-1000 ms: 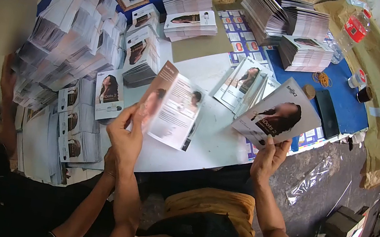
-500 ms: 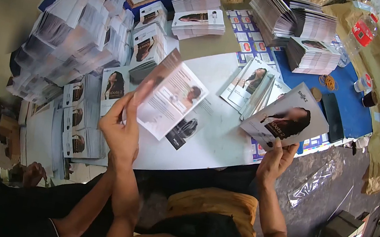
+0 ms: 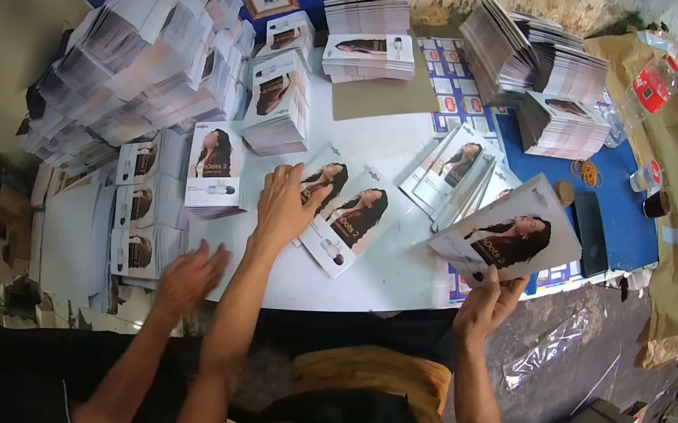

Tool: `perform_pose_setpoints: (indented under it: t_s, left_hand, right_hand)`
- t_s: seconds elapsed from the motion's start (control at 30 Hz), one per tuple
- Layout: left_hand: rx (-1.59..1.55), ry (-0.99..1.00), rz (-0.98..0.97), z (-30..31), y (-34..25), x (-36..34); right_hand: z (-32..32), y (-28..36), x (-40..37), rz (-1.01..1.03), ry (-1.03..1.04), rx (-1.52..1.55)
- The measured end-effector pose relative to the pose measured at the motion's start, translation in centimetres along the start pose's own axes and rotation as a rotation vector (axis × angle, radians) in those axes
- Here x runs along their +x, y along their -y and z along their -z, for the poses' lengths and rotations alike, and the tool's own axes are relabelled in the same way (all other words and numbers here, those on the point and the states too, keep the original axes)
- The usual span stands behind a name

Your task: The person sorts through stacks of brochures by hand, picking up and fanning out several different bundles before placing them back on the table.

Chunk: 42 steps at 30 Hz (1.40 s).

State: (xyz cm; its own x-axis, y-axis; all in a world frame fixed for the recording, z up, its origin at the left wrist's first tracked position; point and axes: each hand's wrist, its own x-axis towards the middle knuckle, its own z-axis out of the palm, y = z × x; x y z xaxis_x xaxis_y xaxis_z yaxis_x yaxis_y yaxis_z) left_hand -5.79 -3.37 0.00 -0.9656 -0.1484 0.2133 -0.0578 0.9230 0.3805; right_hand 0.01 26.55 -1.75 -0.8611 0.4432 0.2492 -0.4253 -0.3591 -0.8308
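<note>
My right hand [image 3: 487, 310] grips a brochure [image 3: 510, 236] by its lower edge, with a dark-haired person printed on the cover. It is held up above the table's right part. My left hand [image 3: 281, 211] reaches over the white tabletop, fingers extended, its fingertips at the left side of a similar brochure [image 3: 329, 181]. Another brochure [image 3: 352, 223] lies overlapping beside it, cover up. To the left of my left hand is a co-worker's hand [image 3: 195, 277], near a small pile of brochures [image 3: 215, 164].
Tall bundled stacks [image 3: 130, 42] rise at the left. More piles [image 3: 372, 54] stand at the back, and loose brochures [image 3: 453, 172] fan out right of centre. On the blue surface are rubber bands [image 3: 587, 172], a dark case [image 3: 589, 234] and a plastic bottle [image 3: 649, 89].
The opened brochure my left hand held up is no longer raised; that hand is now low at brochures lying cover up. The co-worker's hand has come over the table edge. My right hand keeps its brochure.
</note>
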Motion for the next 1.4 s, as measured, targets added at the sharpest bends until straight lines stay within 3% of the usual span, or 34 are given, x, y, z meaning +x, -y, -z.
perform_pose_setpoints:
  t_s: [0.07,0.17,0.2,0.3,0.37,0.43,0.5,0.53,0.67,0.9,1.0,1.13,1.23,1.3,1.37,1.4]
  left_hand:
    - [0.209,0.063,0.072,-1.1,0.9,0.4]
    - [0.221,0.204,0.208,-0.2,0.0,0.5]
    - [0.109,0.102,0.116,-1.7,2.2,0.3]
    - [-0.314,0.234,0.154,-1.2,4.4,1.0]
    - [-0.208,-0.048,0.157,1.3,3.1,0.7]
    - [-0.417,-0.136,0.185,5.9,0.0,0.3]
    - [-0.484,-0.264,0.041,7.2,0.6,0.3]
    - [-0.671,-0.245,-0.009,8.0,0.1,0.1]
    - [-1.149,0.013,0.108,8.9,0.5,-1.6]
    - [-1.365,0.201,0.025,7.0,-2.8,-5.3]
    - [-1.267,0.243,0.049,5.3,-7.0,-6.0]
    - [-0.895,0.057,0.026,1.2,-10.0,-6.6]
    - [-0.731,-0.045,-0.163,-0.6,-10.6,-7.4]
    - [-1.018,0.051,0.013,-0.5,-9.8,-7.1]
    - [-0.807,0.013,0.056,-0.8,-7.7,-5.7]
    - [-0.346,-0.131,-0.109,-1.8,-6.0,-4.9]
  right_hand:
    - [0.6,-0.2,-0.3,0.003,0.016,-0.022]
    - [-0.1,0.4,-0.5,-0.013,-0.027,0.000]
    - [-0.1,0.3,-0.6,-0.015,-0.021,-0.001]
    - [0.0,0.2,-0.6,-0.024,-0.011,-0.020]
    - [-0.2,0.4,-0.7,-0.025,-0.025,-0.050]
    - [-0.1,0.2,-0.6,-0.017,0.007,-0.033]
    - [0.1,-0.1,-0.4,-0.014,0.046,-0.020]
    - [0.1,-0.3,-0.4,-0.017,0.064,-0.019]
    - [-0.7,-0.4,-0.6,-0.039,0.116,-0.053]
    - [-1.8,-1.0,-1.0,-0.212,0.191,-0.097]
    - [-3.2,-0.5,-1.6,-0.375,0.352,-0.027]
    - [-4.1,0.1,-2.5,-0.557,0.489,0.108]
    - [-4.8,0.5,-3.5,-0.524,0.388,-0.066]
    - [-2.7,-0.7,-3.5,-0.494,0.364,-0.289]
    - [-2.1,-0.6,-3.0,-0.399,0.197,-0.198]
    - [-1.4,-0.8,-2.8,-0.391,0.137,-0.162]
